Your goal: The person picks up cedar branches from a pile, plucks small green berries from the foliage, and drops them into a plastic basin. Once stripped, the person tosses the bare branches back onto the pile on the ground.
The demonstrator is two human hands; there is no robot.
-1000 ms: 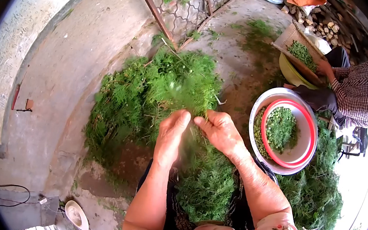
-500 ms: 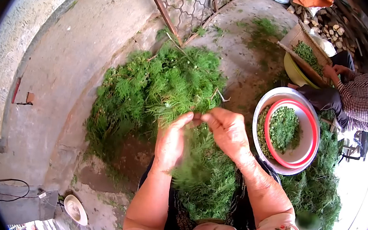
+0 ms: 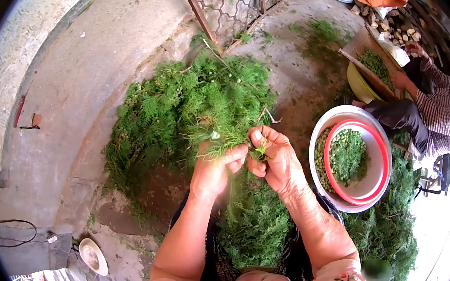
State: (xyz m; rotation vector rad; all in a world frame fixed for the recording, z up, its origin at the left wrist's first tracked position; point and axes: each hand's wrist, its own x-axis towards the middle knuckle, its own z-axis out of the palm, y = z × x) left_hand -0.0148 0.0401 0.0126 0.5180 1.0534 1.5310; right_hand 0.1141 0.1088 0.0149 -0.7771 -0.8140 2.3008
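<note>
My left hand [image 3: 215,167] is closed around a feathery evergreen sprig [image 3: 212,133], its thumb pointing toward the other hand. Close beside it, my right hand [image 3: 280,160] pinches a small green tip [image 3: 258,153] between thumb and fingers. Both hands are above my lap, where a heap of loose green sprigs [image 3: 257,229] lies between my knees. Just beyond the hands rises a large pile of evergreen branches [image 3: 186,95] on the floor. To the right stands a wide metal basin [image 3: 320,129] with a red-rimmed bowl [image 3: 335,189] inside it, holding small green cones and leaf bits [image 3: 347,156].
At the right, a person [image 3: 447,112] sits by a woven tray [image 3: 356,42] of green pieces over a yellow-green basin [image 3: 358,86]. More foliage [image 3: 385,234] lies right of my lap. A white bowl [image 3: 92,256] is at lower left; a rusty metal frame [image 3: 197,9] stands ahead.
My right hand has turned, showing the green tip in its fingers, and my left hand has shifted slightly right. The other person has raised one hand away from the tray.
</note>
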